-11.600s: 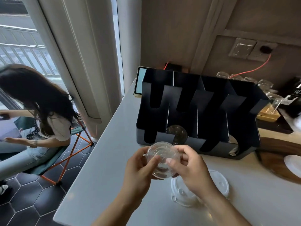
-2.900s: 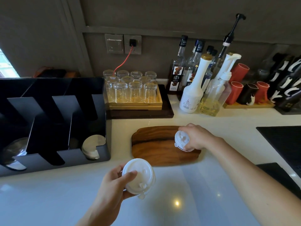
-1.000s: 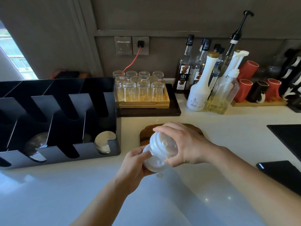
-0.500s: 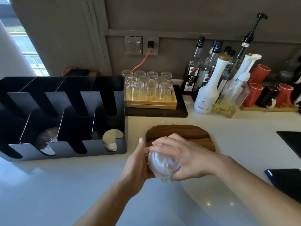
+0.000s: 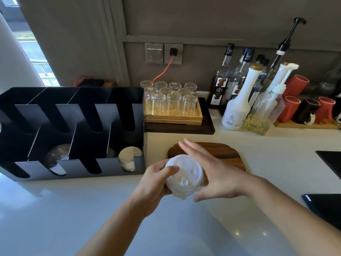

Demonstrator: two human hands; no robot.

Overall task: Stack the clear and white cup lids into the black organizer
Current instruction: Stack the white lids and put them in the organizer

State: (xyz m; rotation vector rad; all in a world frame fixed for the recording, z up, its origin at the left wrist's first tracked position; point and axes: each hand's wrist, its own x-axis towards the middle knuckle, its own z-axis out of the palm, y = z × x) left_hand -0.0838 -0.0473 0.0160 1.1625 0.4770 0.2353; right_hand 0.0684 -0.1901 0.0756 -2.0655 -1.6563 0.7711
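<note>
My left hand (image 5: 154, 183) grips a stack of white cup lids (image 5: 184, 177) from the left, top side facing me, above the white counter. My right hand (image 5: 212, 173) is open, fingers spread flat, resting against the right side of the stack. The black organizer (image 5: 77, 169) stands to the left. A white lid (image 5: 129, 158) lies in its front right slot and clear lids (image 5: 56, 159) lie in a front slot further left.
A wooden board (image 5: 221, 150) lies right behind my hands. Behind it a tray of upturned glasses (image 5: 171, 104), syrup bottles (image 5: 238, 100) and red cups (image 5: 293, 106) line the wall. A dark pad (image 5: 326, 206) sits at the right edge.
My right hand has come off the top of the lids and opened beside them. The stack now shows its top face in my left hand.
</note>
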